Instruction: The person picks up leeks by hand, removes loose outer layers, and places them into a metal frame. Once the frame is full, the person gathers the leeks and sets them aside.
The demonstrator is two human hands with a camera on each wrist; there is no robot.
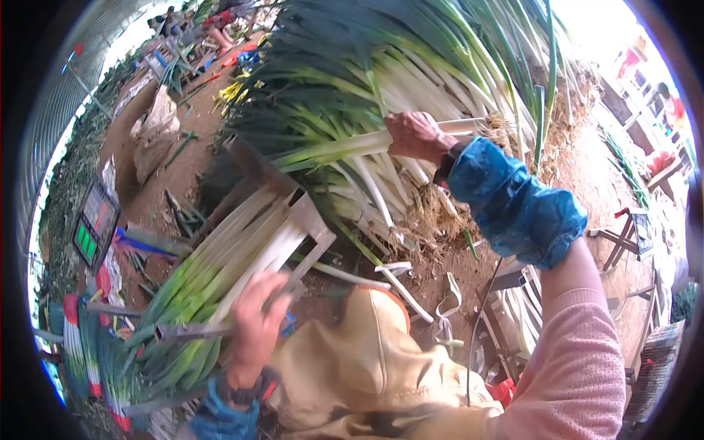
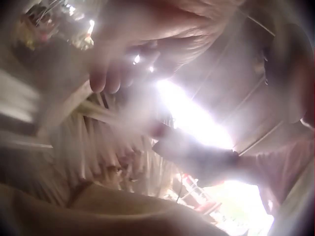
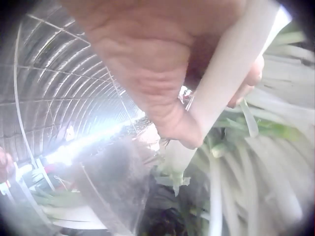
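Hanging left of the near tan cloth (image 1: 345, 367), the person's left hand (image 1: 257, 315) has loosely bent fingers, part open with nothing in them, just beside the leek bundle (image 1: 213, 253) in the metal rack (image 1: 312, 216); can't tell if they touch. Farther and to the right, the right hand (image 1: 418, 136) has thumb and fingers wrapped round one leek (image 1: 363, 144), green end left, in front of the big leek pile (image 1: 418, 81) on the far side.
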